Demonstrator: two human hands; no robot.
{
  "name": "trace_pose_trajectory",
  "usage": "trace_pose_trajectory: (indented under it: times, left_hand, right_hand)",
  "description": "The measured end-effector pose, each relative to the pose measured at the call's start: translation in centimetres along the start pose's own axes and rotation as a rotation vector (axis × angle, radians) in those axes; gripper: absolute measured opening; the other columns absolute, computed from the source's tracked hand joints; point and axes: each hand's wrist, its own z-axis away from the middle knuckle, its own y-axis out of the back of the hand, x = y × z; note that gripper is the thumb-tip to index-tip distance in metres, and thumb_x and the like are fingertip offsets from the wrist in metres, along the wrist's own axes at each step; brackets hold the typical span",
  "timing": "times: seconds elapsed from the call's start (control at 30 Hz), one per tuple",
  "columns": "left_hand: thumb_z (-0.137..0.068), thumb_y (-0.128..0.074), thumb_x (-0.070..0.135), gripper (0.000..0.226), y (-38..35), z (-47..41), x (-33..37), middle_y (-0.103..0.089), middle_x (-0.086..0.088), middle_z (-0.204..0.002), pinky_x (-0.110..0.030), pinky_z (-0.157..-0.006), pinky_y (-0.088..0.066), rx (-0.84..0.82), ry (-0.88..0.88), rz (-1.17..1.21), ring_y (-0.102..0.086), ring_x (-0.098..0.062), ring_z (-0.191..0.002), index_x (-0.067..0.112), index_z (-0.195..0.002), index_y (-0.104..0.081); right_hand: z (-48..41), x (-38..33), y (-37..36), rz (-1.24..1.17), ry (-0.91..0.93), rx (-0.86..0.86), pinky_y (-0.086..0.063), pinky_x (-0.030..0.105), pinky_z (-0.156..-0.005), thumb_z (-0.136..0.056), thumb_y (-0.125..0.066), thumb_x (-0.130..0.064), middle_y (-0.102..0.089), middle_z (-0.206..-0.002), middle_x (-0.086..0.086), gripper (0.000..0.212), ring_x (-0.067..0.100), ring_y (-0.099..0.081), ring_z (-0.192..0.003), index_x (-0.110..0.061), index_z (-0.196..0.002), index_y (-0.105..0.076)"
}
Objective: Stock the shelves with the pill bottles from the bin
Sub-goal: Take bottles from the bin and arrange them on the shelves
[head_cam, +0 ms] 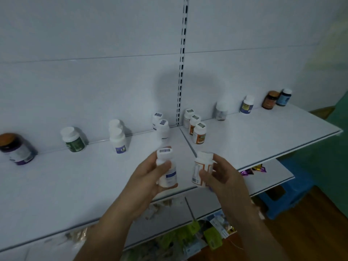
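My left hand [146, 178] grips a white pill bottle with a blue label [168, 174], held upright above the front of the white shelf [75, 181]. A white bottle with an orange label [201, 170] sits upright in my right hand [224, 176], just right of the other. Behind them, two matching blue-label bottles [162, 127] stand near the shelf's back wall, and three orange-label bottles [196, 129] stand in a row on the right shelf section [263, 134]. The bin is not in view.
More bottles line the back wall: a dark purple jar [17, 149], a green-label bottle [73, 139], two white ones [117, 137], and several on the right [247, 104]. Lower shelves hold packets [209, 236]. A blue stool [286, 194] stands on the wooden floor at right.
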Motion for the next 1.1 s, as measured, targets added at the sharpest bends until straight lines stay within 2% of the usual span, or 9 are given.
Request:
trace_pose_trajectory:
  times: [0.17, 0.3, 0.43, 0.63, 0.7, 0.77, 0.87, 1.03, 1.1]
  left_hand:
    - [-0.101, -0.064, 0.011, 0.038, -3.6, -1.5, -1.7, -0.076, 0.002, -0.124, -0.049, -0.091, -0.063, 0.127, -0.033, -0.144, -0.073, -0.025, -0.114, 0.027, -0.135, -0.066]
    - [-0.102, -0.062, 0.012, 0.034, -5.6, -2.0, -2.6, -0.076, -0.002, -0.124, -0.047, -0.09, -0.063, 0.199, -0.053, -0.158, -0.074, -0.027, -0.112, 0.024, -0.134, -0.066]
    - [-0.103, -0.061, 0.012, 0.032, -6.3, -1.8, -2.9, -0.076, -0.004, -0.125, -0.047, -0.091, -0.063, 0.251, -0.068, -0.12, -0.074, -0.028, -0.112, 0.02, -0.134, -0.065]
    - [-0.101, -0.066, 0.008, 0.037, -5.1, -2.4, -2.9, -0.074, -0.007, -0.125, -0.051, -0.095, -0.061, 0.283, -0.121, -0.153, -0.072, -0.029, -0.115, 0.02, -0.136, -0.063]
    - [-0.098, -0.07, 0.007, 0.041, -4.5, -3.3, -2.9, -0.074, -0.004, -0.124, -0.048, -0.093, -0.062, 0.295, -0.171, -0.256, -0.071, -0.028, -0.116, 0.024, -0.135, -0.063]
    - [-0.095, -0.075, 0.008, 0.044, -3.9, -4.7, -2.9, -0.073, 0.001, -0.123, -0.043, -0.097, -0.06, 0.334, -0.256, -0.404, -0.069, -0.022, -0.115, 0.028, -0.133, -0.063]
    - [-0.09, -0.079, 0.008, 0.047, -2.9, -7.0, -2.7, -0.072, 0.012, -0.122, -0.023, -0.096, -0.053, 0.415, -0.359, -0.614, -0.067, -0.006, -0.11, 0.029, -0.13, -0.063]
    - [-0.088, -0.08, 0.01, 0.049, -2.3, -10.8, -3.0, -0.067, 0.023, -0.118, -0.011, -0.085, -0.048, 0.473, -0.396, -0.738, -0.064, 0.006, -0.105, 0.036, -0.125, -0.06]
    - [-0.088, -0.08, 0.008, 0.049, -2.2, -12.1, -3.3, -0.065, 0.019, -0.121, -0.012, -0.086, -0.046, 0.5, -0.391, -0.746, -0.063, 0.001, -0.108, 0.035, -0.124, -0.06]
  right_hand:
    - [-4.2, 2.6, 3.8, 0.095, 0.072, -0.055, -0.06, 0.023, -0.081, -0.088, -0.081, -0.013, -0.076, -0.113, -0.016, 0.048, 0.004, -0.071, -0.105, -0.032, -0.129, -0.066]
    - [-8.8, 4.1, 5.4, 0.176, 0.106, -0.056, -0.06, 0.034, -0.094, -0.087, -0.083, -0.015, -0.068, -0.125, -0.008, 0.05, 0.007, -0.067, -0.111, -0.031, -0.13, -0.062]
    - [-12.6, 4.5, 5.2, 0.278, 0.143, -0.076, -0.058, 0.038, -0.096, -0.087, -0.081, -0.016, -0.066, -0.125, -0.008, 0.05, 0.008, -0.064, -0.111, -0.033, -0.129, -0.061]
    - [-14.3, 4.9, 4.8, 0.273, 0.18, -0.077, -0.054, 0.023, -0.086, -0.088, -0.081, -0.015, -0.067, -0.124, -0.01, 0.051, 0.005, -0.065, -0.108, -0.032, -0.131, -0.06]
    - [-14.5, 4.8, 4.6, 0.264, 0.18, -0.075, -0.052, 0.017, -0.083, -0.088, -0.081, -0.014, -0.068, -0.123, -0.01, 0.05, 0.005, -0.066, -0.107, -0.032, -0.13, -0.06]
    - [-14.7, 4.8, 4.4, 0.263, 0.186, -0.072, -0.055, 0.02, -0.085, -0.087, -0.081, -0.014, -0.068, -0.123, -0.01, 0.05, 0.006, -0.066, -0.107, -0.031, -0.13, -0.06]
    - [-15.1, 4.9, 4.3, 0.27, 0.191, -0.074, -0.057, 0.027, -0.092, -0.086, -0.083, -0.015, -0.068, -0.126, -0.011, 0.052, 0.007, -0.066, -0.111, -0.029, -0.13, -0.06]
    - [-15.3, 5.0, 4.2, 0.276, 0.181, -0.082, -0.056, 0.027, -0.094, -0.086, -0.084, -0.017, -0.069, -0.126, -0.014, 0.054, 0.005, -0.066, -0.111, -0.03, -0.132, -0.059]
    - [-15.2, 5.0, 4.3, 0.277, 0.169, -0.086, -0.054, 0.023, -0.092, -0.086, -0.084, -0.018, -0.069, -0.124, -0.017, 0.053, 0.0, -0.065, -0.11, -0.032, -0.131, -0.059]
